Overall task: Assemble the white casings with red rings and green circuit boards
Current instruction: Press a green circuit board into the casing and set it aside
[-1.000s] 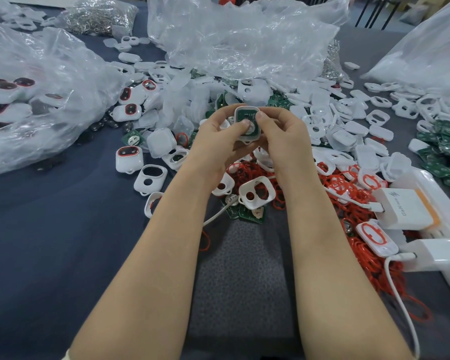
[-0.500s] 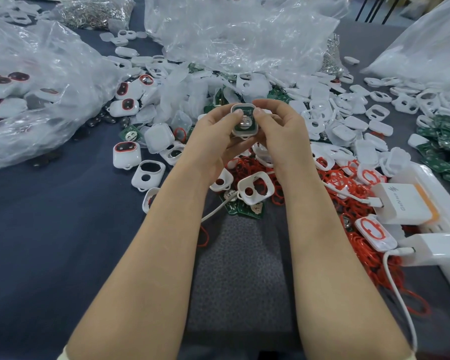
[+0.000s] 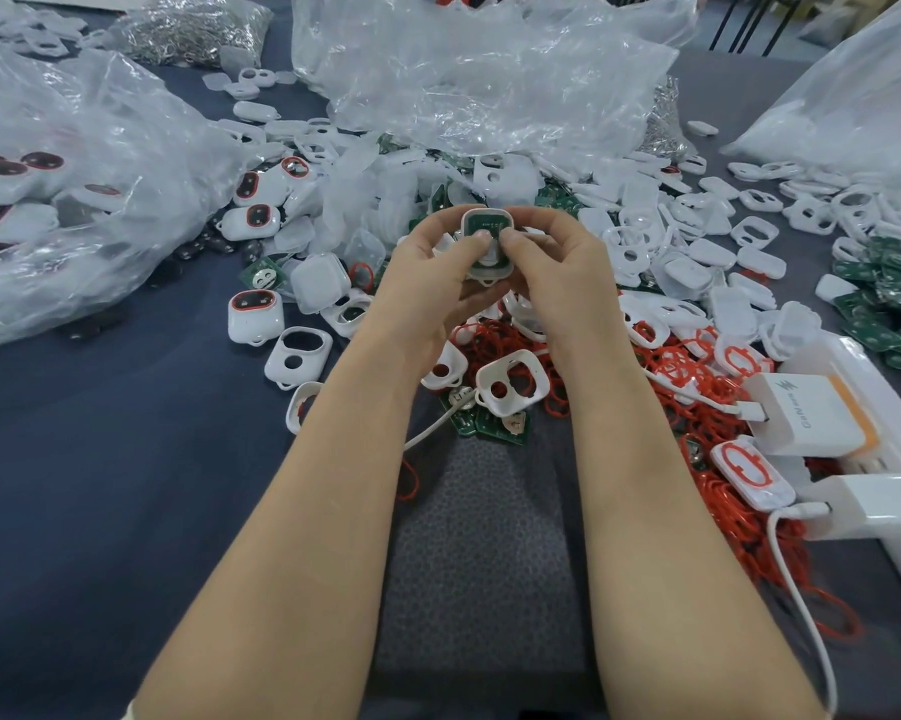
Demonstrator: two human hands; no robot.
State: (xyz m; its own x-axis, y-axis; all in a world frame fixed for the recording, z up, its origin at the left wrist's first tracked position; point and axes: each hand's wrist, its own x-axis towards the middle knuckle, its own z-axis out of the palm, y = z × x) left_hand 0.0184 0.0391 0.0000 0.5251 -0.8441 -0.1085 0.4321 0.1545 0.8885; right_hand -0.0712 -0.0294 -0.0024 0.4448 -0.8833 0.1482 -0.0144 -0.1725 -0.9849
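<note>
White casing [image 3: 488,272], green circuit board [image 3: 484,223] apparently inside, in pinch of left hand [image 3: 432,285], right hand [image 3: 562,275]

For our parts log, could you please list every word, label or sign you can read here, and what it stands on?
"GaN", followed by letters too blurred to read, with a lightning-bolt sign: on the white charger.
Tiny white print on the green circuit board in the white casing held by the left hand and right hand: too small to read.
Nothing else is legible.
</note>
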